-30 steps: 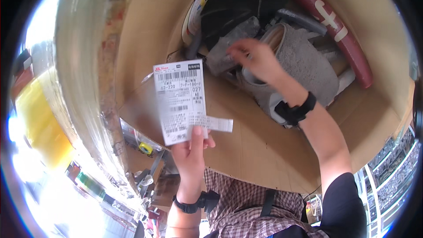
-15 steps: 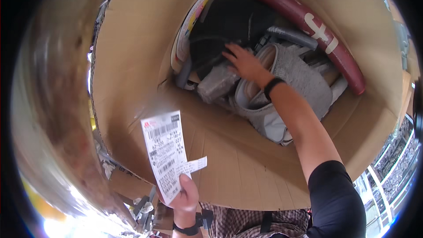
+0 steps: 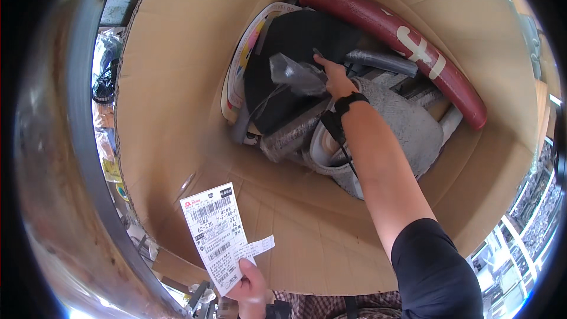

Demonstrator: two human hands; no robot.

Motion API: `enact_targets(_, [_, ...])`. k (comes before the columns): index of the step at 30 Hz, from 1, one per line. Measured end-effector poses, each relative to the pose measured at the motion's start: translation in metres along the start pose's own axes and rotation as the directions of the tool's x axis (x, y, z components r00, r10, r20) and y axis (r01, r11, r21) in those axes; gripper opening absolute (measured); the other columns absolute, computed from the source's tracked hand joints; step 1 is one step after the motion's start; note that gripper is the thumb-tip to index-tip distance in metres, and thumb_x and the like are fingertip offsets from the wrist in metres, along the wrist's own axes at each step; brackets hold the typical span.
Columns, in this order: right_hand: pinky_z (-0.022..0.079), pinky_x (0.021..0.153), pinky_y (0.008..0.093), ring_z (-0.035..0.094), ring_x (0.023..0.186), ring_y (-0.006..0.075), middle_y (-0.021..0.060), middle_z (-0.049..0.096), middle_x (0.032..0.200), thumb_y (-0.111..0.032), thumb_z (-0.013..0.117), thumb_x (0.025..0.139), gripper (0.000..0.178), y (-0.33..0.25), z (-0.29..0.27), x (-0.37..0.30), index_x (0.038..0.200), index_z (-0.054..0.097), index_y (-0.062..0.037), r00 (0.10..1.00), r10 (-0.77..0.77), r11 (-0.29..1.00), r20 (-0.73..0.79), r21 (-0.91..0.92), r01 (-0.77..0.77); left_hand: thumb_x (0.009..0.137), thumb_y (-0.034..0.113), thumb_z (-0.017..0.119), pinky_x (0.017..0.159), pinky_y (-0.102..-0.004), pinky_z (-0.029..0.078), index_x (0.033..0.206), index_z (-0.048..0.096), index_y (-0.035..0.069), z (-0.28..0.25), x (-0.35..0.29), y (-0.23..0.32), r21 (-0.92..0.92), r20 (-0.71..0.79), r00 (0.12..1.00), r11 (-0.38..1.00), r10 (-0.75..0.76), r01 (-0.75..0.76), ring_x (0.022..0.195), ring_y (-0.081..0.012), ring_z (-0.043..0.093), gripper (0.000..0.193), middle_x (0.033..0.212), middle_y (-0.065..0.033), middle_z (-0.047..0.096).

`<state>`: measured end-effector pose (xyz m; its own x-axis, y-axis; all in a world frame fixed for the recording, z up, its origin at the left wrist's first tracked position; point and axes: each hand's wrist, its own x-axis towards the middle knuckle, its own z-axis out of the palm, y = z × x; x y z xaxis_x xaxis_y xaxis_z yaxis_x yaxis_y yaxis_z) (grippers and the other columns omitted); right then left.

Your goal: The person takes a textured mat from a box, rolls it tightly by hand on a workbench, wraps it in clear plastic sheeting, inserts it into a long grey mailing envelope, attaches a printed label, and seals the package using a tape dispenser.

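Note:
Between the thumb and fingers of my left hand [image 3: 251, 286] is a white printed shipping label [image 3: 214, 236], with a small paper slip [image 3: 261, 246] sticking out beside it. My right hand [image 3: 339, 81] reaches down into a large cardboard box [image 3: 171, 82], its fingers closed on a crumpled clear plastic bag [image 3: 295, 75]. Under the bag lies a flat black piece [image 3: 283, 41]. A black item with a thin cord [image 3: 333, 127] hangs below my right wrist; what it is attached to is hidden. Beside that forearm sits a grey, wrapped rounded thing [image 3: 401, 112].
A long dark red tube [image 3: 390, 29] with pale lettering leans along the box's far right side. A plastic-wrapped bar [image 3: 295, 133] and a dark wrapped rod [image 3: 384, 62] lie among the contents. A metal post [image 3: 77, 142] stands to the left.
My right hand has closed on the clear plastic bag and lifted it over the black piece. A black item with a cord now shows by the wrist. The label has shifted slightly down and left.

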<state>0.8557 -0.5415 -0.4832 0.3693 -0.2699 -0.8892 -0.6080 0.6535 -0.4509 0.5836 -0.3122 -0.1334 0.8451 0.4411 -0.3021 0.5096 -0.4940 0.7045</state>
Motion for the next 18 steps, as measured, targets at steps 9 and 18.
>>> enact_targets(9, [0.042,0.086,0.0309,0.056,0.094,0.0177,0.0072,0.061,0.104,-0.011,0.076,0.071,0.042,0.011,-0.064,-0.129,0.106,0.059,0.003,0.904,-0.21,0.949,0.372,-0.145,0.28,0.089,0.004,0.044,0.073,-0.0287,0.047,0.123,0.042,-0.01,0.002,0.007,0.01,0.167,0.044,0.989,0.976,0.138,-0.144,0.092,-0.0196,0.057,0.037,0.11,-0.0177,0.057])
enact_targets(18, [0.043,0.084,0.0308,0.054,0.097,0.0192,0.0057,0.06,0.104,-0.012,0.066,0.082,0.026,0.019,-0.108,-0.14,0.106,0.056,-0.0056,0.977,0.064,0.983,0.204,0.155,-0.096,0.09,0.009,0.052,0.055,-0.0213,0.045,0.113,0.049,-0.005,0.002,0.01,0.028,-0.155,-0.023,0.996,0.984,-0.091,0.087,0.062,-0.0087,0.054,0.027,0.084,-0.0084,0.059])
